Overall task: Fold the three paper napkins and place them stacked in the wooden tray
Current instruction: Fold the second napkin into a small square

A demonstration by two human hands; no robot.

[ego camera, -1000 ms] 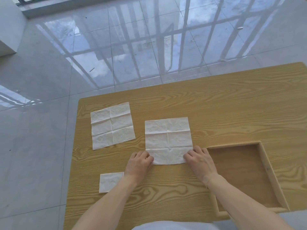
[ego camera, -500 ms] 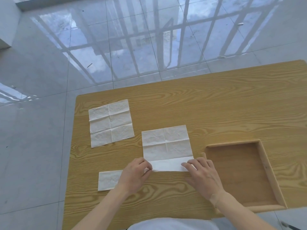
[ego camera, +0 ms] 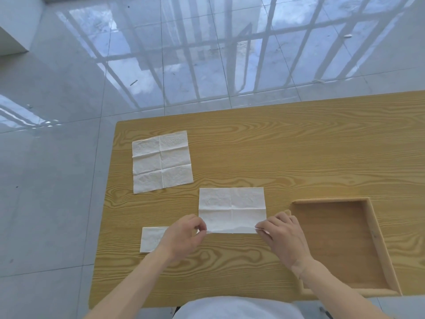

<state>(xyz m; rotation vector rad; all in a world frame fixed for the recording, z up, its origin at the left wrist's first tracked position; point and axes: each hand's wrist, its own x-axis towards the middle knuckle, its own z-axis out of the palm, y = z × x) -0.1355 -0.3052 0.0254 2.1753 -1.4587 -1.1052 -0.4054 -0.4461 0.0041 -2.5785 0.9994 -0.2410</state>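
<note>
Meanwhile both hands pinch the middle napkin's near edge just beside the bare wooden tray.

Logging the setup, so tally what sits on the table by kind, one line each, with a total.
Paper napkins: 3, one open flat, one pinched at its near corners by both hands, one small folded partly under the left hand
Wooden tray: 1, nothing in it
Total: 4
</note>
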